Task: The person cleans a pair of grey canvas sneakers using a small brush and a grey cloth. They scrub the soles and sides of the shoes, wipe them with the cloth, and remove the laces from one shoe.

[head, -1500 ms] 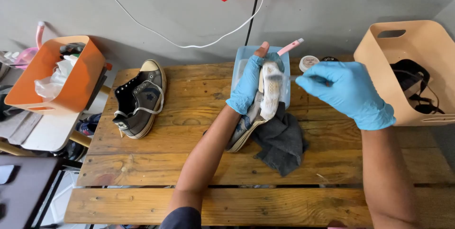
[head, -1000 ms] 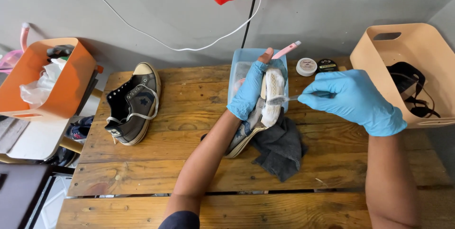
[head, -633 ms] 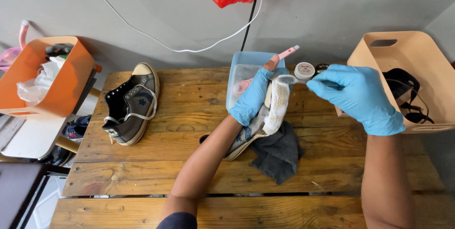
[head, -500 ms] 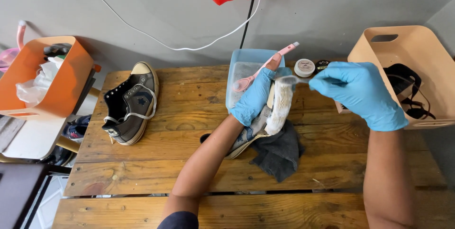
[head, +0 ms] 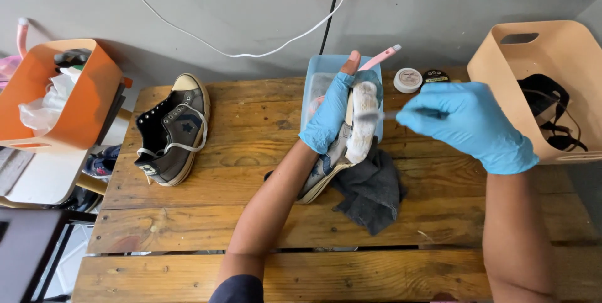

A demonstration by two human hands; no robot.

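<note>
Left hand [head: 331, 115] clamped on a shoe [head: 351, 133] sole-up over the bench's [head: 251, 152] back edge, right hand [head: 467, 124] closed on a small brush [head: 373, 115] at its foamy sole, scrubbing seemingly midway; second shoe [head: 170, 130] sat untouched at left.

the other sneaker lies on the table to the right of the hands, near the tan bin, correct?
Not quite. The head view shows the other sneaker lying on the table to the left of the hands, near the orange bin; the tan bin stands opposite.
</note>
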